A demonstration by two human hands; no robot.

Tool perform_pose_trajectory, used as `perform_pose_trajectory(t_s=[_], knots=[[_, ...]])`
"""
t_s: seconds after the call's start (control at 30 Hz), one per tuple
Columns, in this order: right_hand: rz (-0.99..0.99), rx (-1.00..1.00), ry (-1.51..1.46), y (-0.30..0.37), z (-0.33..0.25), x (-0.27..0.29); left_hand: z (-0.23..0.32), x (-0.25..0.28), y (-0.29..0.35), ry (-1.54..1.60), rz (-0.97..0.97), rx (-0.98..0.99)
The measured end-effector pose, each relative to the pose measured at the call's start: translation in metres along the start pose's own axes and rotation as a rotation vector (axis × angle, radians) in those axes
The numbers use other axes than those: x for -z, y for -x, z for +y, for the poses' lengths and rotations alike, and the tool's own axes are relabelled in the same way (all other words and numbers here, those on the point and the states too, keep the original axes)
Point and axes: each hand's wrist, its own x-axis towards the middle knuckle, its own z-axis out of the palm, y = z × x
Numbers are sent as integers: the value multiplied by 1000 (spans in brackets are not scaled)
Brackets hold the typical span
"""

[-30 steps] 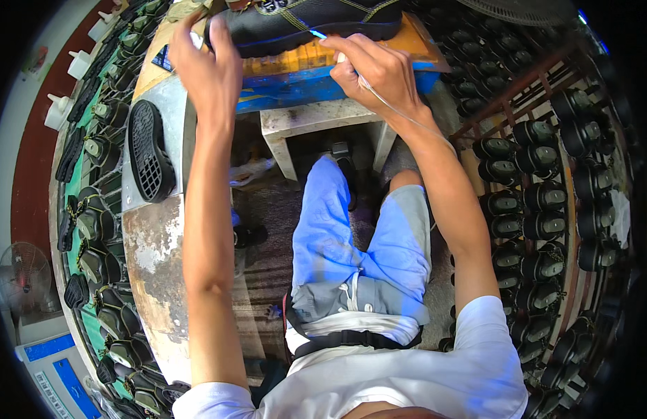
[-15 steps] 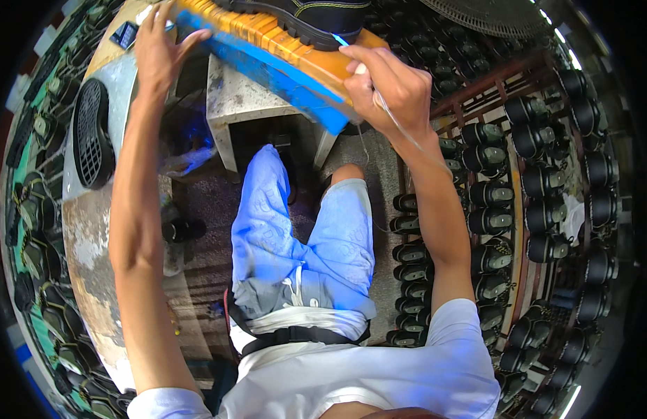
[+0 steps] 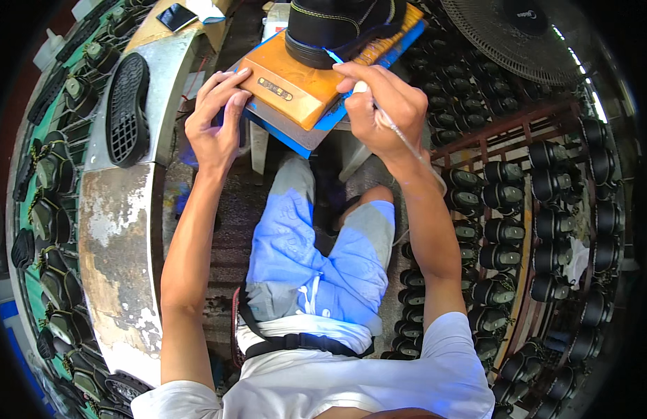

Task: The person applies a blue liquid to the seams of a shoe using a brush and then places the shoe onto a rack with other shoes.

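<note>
At the far middle of the scene, a black shoe (image 3: 330,21) is seen standing on an orange block (image 3: 271,59), and a thin pen-like tool (image 3: 333,56), clamped by the fingers of the right hand (image 3: 386,108), is held with its tip at the sole (image 3: 309,56). By the left hand (image 3: 215,122) the block's left corner is touched, thumb and fingertips apart. For good control, the block should be steadied, the tip pressed lightly, and the cord (image 3: 407,142) kept clear of the shoe.

The right hand (image 3: 388,112) holds a blue-tipped pen-like tool (image 3: 332,55) at the black boot (image 3: 337,28); the left hand (image 3: 215,126) touches the orange block (image 3: 267,66).
</note>
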Motion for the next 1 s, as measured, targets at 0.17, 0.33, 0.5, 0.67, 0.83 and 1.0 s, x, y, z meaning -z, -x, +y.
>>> perform_pose_trajectory(t_s=[0.17,0.33,0.5,0.67,0.83,1.0], knots=[[27,-40,25,-4,3,-10,-25,3,-14,52,2,10],[97,-50,-102,-11,25,-30,-61,10,-44,24,30,116],[85,-17,109,-12,42,-29,-53,7,-71,55,-115,419],[144,-39,272,-1,47,-19,-17,-1,-58,-385,-195,368],[168,-116,349,16,53,8,-28,-9,-54,-385,-92,306],[160,-127,401,26,55,42,-66,-6,-69,-289,-130,203]])
